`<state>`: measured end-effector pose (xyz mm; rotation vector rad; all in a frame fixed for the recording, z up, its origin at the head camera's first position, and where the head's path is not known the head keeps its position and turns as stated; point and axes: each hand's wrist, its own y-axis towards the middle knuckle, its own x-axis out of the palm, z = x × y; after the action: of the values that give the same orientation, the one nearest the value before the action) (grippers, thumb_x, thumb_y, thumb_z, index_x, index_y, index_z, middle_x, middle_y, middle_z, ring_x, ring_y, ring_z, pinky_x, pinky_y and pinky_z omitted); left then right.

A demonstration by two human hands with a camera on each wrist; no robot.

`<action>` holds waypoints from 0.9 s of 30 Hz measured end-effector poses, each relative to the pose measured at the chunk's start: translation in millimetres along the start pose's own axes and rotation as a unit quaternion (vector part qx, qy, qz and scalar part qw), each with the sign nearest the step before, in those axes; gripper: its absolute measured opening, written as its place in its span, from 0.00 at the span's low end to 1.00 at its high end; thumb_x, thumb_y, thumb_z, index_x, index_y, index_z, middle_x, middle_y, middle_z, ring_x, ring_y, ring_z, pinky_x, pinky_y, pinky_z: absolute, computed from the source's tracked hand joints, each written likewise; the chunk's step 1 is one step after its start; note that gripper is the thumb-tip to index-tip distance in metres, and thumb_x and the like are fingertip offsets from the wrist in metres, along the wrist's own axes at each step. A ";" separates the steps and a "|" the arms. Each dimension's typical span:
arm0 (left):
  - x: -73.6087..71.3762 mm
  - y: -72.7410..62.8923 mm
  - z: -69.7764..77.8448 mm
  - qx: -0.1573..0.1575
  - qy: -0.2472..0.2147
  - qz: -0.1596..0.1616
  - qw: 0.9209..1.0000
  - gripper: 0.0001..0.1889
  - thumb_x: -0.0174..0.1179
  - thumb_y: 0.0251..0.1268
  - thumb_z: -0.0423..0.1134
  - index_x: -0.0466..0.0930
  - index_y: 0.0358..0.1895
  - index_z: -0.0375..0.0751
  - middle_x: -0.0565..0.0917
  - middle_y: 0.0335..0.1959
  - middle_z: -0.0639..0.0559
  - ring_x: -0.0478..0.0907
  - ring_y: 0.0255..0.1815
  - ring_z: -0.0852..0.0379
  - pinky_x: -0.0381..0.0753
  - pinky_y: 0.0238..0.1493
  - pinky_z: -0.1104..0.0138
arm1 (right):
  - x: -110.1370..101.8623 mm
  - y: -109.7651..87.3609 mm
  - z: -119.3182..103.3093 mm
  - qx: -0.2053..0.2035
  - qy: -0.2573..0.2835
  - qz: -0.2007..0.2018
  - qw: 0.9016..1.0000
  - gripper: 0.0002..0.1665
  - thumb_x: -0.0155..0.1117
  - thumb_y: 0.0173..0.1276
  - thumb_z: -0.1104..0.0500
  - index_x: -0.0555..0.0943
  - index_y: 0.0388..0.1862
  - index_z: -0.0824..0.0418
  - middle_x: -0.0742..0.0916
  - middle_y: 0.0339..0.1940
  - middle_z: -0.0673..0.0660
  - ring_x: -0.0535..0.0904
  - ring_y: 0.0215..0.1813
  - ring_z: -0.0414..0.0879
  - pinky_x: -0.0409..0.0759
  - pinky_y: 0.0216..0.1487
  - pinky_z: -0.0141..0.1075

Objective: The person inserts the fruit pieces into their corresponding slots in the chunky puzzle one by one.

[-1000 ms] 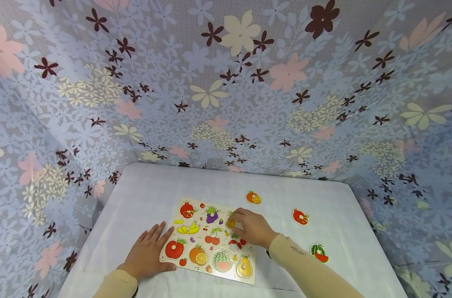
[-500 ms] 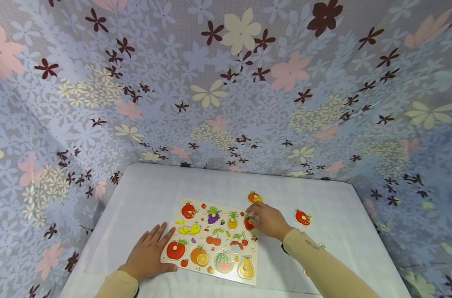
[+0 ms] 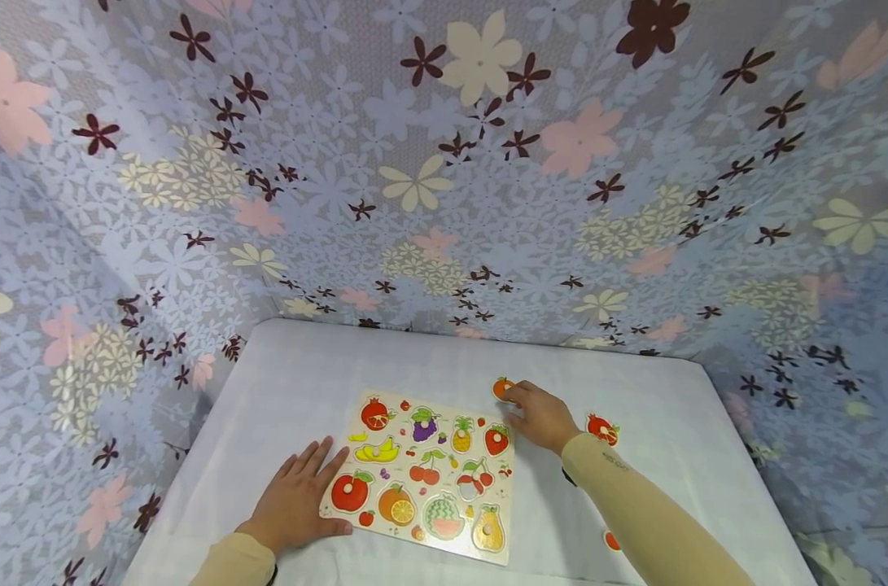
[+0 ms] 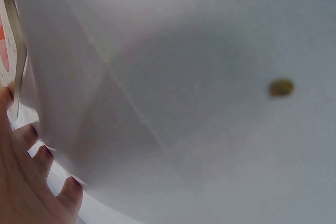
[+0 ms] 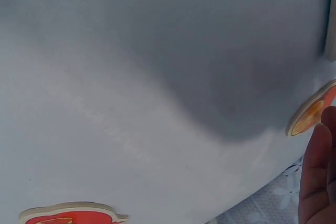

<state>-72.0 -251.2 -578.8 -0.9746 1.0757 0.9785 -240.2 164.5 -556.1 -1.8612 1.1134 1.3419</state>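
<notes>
A wooden fruit puzzle board (image 3: 398, 533) lies on the table, printed with apple, banana, grapes, cherries and other fruit. My left hand (image 3: 292, 496) rests flat at its left edge, fingers spread; the left wrist view shows the fingers (image 4: 44, 161) down on the cloth beside the board. Beyond the board's far right corner, my right hand (image 3: 544, 419) reaches over an orange puzzle piece (image 3: 500, 387). Its index fingertip overlaps the piece, with the thumb apart from it. In the right wrist view the fingertips touch the edge of the orange piece (image 5: 308, 118). A strawberry piece (image 3: 496, 439) sits in the board.
A pomegranate piece (image 3: 602, 429) lies right of my right hand. Another red piece (image 3: 613, 540) is mostly hidden under the right forearm. The table (image 3: 326, 358) has a pale cloth, with flowered fabric walls (image 3: 444, 163) around it.
My right hand has moved from the pineapple over the strawberry, then to the orange piece beyond the board. My left hand has stayed at the board's edge.
</notes>
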 end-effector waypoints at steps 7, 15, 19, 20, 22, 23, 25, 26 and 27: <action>-2.4 -1.4 1.4 -0.001 0.001 -0.001 1.000 0.61 0.62 0.41 0.80 0.58 0.79 0.50 0.56 0.79 0.42 0.54 0.77 0.40 0.57 0.72 0.43 | 5.0 6.8 6.4 0.023 -0.002 -0.003 1.000 0.20 0.75 0.63 0.56 0.84 0.54 0.54 0.82 0.52 0.52 0.82 0.47 0.48 0.83 0.47 0.47; -1.4 -1.2 0.0 0.000 0.016 0.002 1.000 0.61 0.60 0.41 0.82 0.57 0.79 0.51 0.56 0.79 0.43 0.54 0.77 0.41 0.57 0.72 0.43 | 9.6 16.1 11.9 0.031 -0.019 0.009 0.999 0.21 0.74 0.63 0.54 0.83 0.54 0.56 0.82 0.54 0.53 0.83 0.48 0.50 0.83 0.47 0.48; -2.2 -1.7 0.0 0.001 0.012 0.003 1.000 0.61 0.61 0.41 0.81 0.58 0.79 0.50 0.56 0.79 0.42 0.55 0.77 0.41 0.58 0.71 0.43 | 9.2 21.2 11.6 0.037 -0.021 0.003 0.999 0.24 0.74 0.63 0.54 0.82 0.57 0.57 0.82 0.56 0.55 0.83 0.50 0.52 0.83 0.49 0.50; -2.6 -1.8 0.2 0.001 0.012 0.003 1.000 0.61 0.61 0.41 0.81 0.58 0.79 0.50 0.56 0.79 0.42 0.55 0.77 0.41 0.57 0.71 0.43 | 9.1 22.3 11.3 0.037 -0.025 0.001 0.999 0.24 0.74 0.64 0.54 0.82 0.58 0.57 0.82 0.57 0.55 0.82 0.51 0.52 0.83 0.49 0.50; -3.8 -1.8 1.1 0.000 0.012 0.003 1.000 0.61 0.62 0.42 0.80 0.58 0.79 0.50 0.56 0.79 0.42 0.54 0.77 0.40 0.57 0.72 0.42 | 8.4 24.1 9.9 0.038 -0.024 0.002 0.999 0.26 0.74 0.63 0.54 0.81 0.59 0.58 0.82 0.57 0.56 0.82 0.54 0.54 0.82 0.51 0.51; -4.3 -1.7 1.6 -0.001 0.013 0.001 1.000 0.61 0.62 0.42 0.80 0.58 0.79 0.50 0.56 0.79 0.42 0.54 0.77 0.41 0.57 0.72 0.43 | 8.3 24.9 9.4 0.038 -0.026 0.003 0.999 0.26 0.75 0.63 0.54 0.81 0.60 0.58 0.82 0.58 0.57 0.81 0.55 0.54 0.82 0.51 0.52; -5.9 -1.6 2.7 -0.002 0.012 0.001 1.000 0.61 0.62 0.42 0.80 0.58 0.79 0.50 0.56 0.79 0.43 0.54 0.77 0.41 0.56 0.72 0.43 | 9.0 26.1 8.9 0.036 -0.026 0.005 0.999 0.27 0.75 0.62 0.55 0.81 0.60 0.57 0.82 0.58 0.58 0.80 0.56 0.56 0.81 0.53 0.53; -6.0 -1.6 2.9 -0.004 0.012 0.000 1.000 0.61 0.62 0.42 0.80 0.58 0.79 0.50 0.56 0.79 0.43 0.54 0.77 0.41 0.56 0.72 0.43 | 9.6 26.6 8.6 0.036 -0.025 0.005 0.999 0.28 0.75 0.62 0.55 0.80 0.61 0.57 0.83 0.58 0.58 0.80 0.57 0.56 0.80 0.54 0.53; -6.1 -1.4 3.0 -0.005 0.012 -0.001 1.000 0.61 0.62 0.42 0.80 0.58 0.79 0.50 0.56 0.79 0.43 0.54 0.77 0.41 0.56 0.72 0.43 | 10.5 27.1 8.7 0.035 -0.024 0.006 0.999 0.28 0.75 0.62 0.56 0.80 0.61 0.57 0.83 0.59 0.59 0.79 0.57 0.57 0.80 0.54 0.54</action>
<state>-71.1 -249.7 -572.2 -0.9969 1.0906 0.9731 -266.5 155.6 -568.5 -1.7664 1.1341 1.3293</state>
